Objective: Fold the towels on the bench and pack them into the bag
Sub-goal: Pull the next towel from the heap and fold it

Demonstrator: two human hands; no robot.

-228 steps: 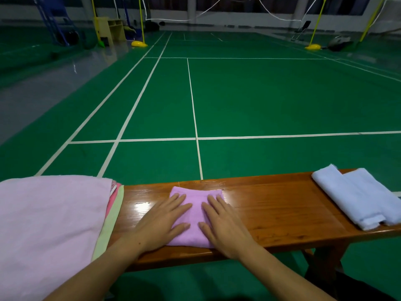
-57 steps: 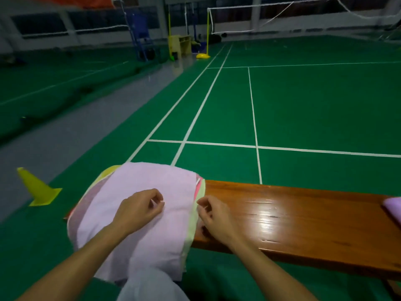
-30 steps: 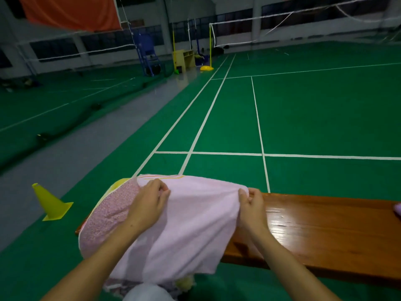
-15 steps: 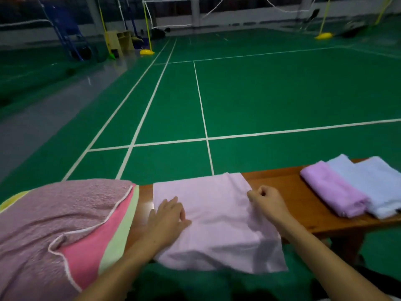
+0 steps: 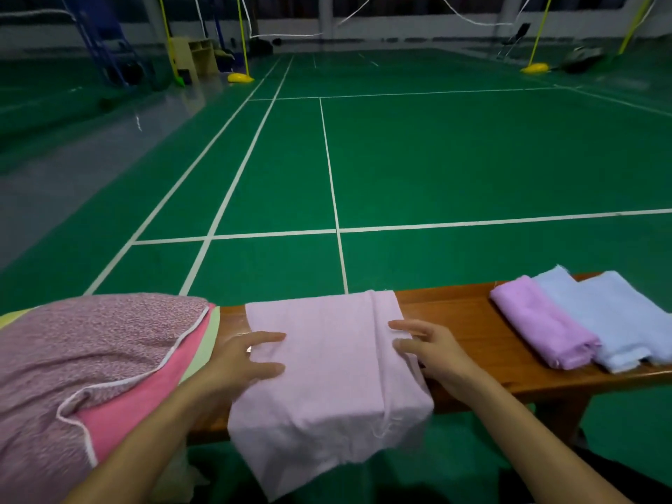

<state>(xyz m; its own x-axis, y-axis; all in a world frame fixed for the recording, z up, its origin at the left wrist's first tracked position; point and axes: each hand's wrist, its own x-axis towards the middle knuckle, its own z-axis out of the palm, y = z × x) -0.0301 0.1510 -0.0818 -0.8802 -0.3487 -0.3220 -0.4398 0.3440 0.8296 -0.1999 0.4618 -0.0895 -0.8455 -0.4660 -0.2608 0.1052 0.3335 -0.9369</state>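
Observation:
A pale pink towel (image 5: pixel 327 361) lies spread across the wooden bench (image 5: pixel 469 321), its near part hanging over the front edge. My left hand (image 5: pixel 251 358) rests flat on its left side, fingers apart. My right hand (image 5: pixel 425 347) lies on its right edge, fingers spread, beside a lengthwise crease. At the bench's left end sits a pile of unfolded towels (image 5: pixel 91 358): mottled pink on top, bright pink and light green beneath. Folded on the right are a purple towel (image 5: pixel 542 329) and a light blue towel (image 5: pixel 614 314). No bag shows.
Beyond the bench stretches a green badminton court floor (image 5: pixel 436 158) with white lines. Yellow net-post bases (image 5: pixel 240 78) and a blue umpire stand (image 5: pixel 105 41) are far off. A dark shape (image 5: pixel 596 474) sits under the bench at lower right.
The pale pink towel was lifted off the pile and laid on the bench middle. Since half a second ago my right hand has opened and both hands lie flat on it.

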